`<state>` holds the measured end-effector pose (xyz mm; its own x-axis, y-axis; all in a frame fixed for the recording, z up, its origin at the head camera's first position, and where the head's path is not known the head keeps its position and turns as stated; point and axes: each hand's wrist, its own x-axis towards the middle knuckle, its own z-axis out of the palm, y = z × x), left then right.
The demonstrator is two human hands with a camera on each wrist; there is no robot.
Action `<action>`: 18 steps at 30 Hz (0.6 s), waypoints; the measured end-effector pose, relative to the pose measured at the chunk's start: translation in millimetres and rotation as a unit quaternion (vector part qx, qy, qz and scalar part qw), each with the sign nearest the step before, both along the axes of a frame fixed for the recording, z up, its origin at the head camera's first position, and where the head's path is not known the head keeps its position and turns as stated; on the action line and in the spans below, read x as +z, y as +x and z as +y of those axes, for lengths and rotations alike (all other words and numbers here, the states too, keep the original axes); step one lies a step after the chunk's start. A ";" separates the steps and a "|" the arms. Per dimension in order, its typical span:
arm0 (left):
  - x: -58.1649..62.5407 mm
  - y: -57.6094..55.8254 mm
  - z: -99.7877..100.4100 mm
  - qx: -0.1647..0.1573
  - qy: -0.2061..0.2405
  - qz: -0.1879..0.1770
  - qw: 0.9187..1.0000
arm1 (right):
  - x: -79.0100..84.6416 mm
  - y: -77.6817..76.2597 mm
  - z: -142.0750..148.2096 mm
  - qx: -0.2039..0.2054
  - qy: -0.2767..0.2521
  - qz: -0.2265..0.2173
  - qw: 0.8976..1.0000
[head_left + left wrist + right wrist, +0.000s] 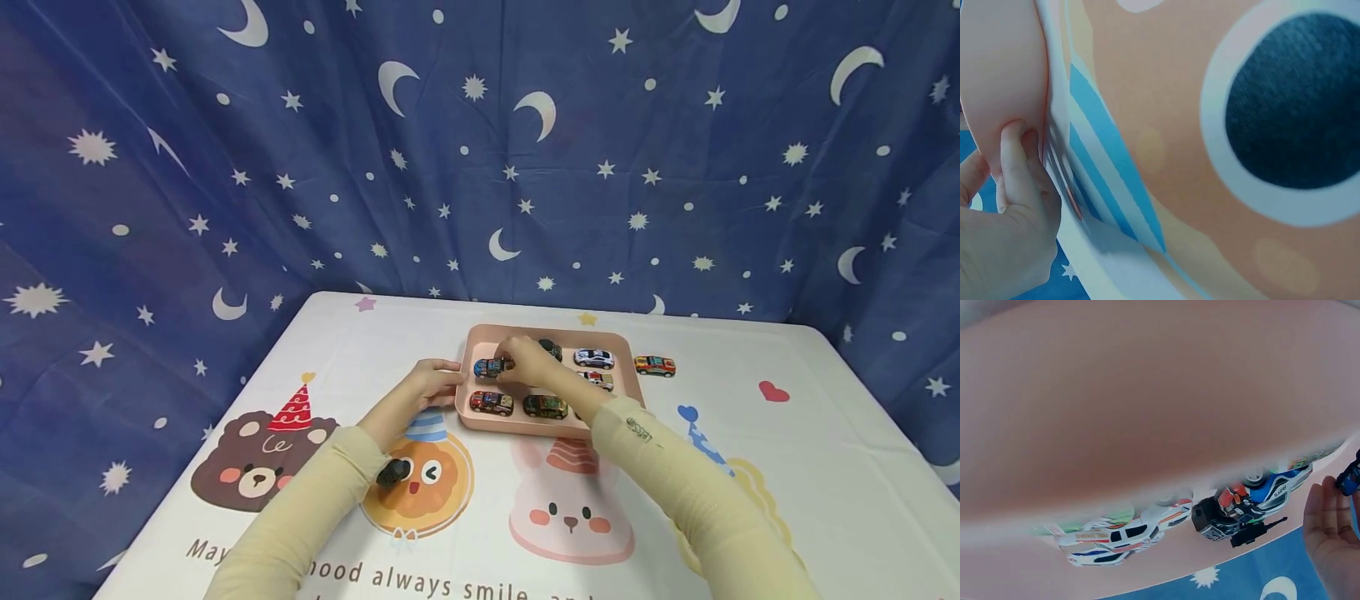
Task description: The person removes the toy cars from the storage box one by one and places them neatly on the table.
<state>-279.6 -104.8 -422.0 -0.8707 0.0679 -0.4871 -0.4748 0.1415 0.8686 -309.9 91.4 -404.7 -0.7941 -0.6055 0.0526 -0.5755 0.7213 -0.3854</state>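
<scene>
My right hand [527, 362] reaches over the pink tray [555, 333] and pinches a blue toy car [487, 367] at its back left. In the right wrist view, the fingers of that hand [1332, 537] curl by the blue car [1350, 478], which is cut by the frame edge. My left hand [431, 383] holds the tray's left side. In the left wrist view its fingers [1019, 162] press on the tray's outer wall [1007, 69]. Close by stand a red-and-blue toy car [491, 403] and a dark patterned toy car [545, 407].
Also in the tray are a black toy vehicle [551, 348], a white car [594, 358] and a white-and-red car [597, 380]; my right forearm hides part of the front right. A red-and-yellow car [655, 366] sits outside, right of the tray, on the printed tablecloth [750, 358].
</scene>
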 end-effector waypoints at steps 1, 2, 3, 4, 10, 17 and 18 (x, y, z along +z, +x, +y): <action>0.0 0.1 0.2 0.000 -0.001 0.000 1.000 | 0.4 1.0 1.5 -0.001 -0.003 -0.001 1.000; 0.0 0.2 0.4 0.000 -0.001 0.000 1.000 | 1.1 2.0 3.0 -0.001 -0.008 0.001 1.000; 0.0 0.3 0.7 0.001 -0.001 0.000 1.000 | 2.3 3.3 4.6 -0.002 -0.014 0.002 1.000; 0.4 0.5 0.6 0.001 -0.001 0.001 1.000 | 3.8 4.6 5.7 -0.002 -0.023 0.003 1.000; 1.3 0.7 1.5 0.000 0.000 0.004 1.000 | 13.0 13.1 14.3 0.006 -0.076 0.020 0.997; 0.8 0.9 0.4 0.000 -0.005 0.000 1.000 | 11.1 19.3 27.6 0.005 -0.073 0.049 0.996; 0.8 1.2 0.2 0.000 -0.005 -0.001 1.000 | 10.8 20.9 29.7 0.003 -0.072 0.044 0.996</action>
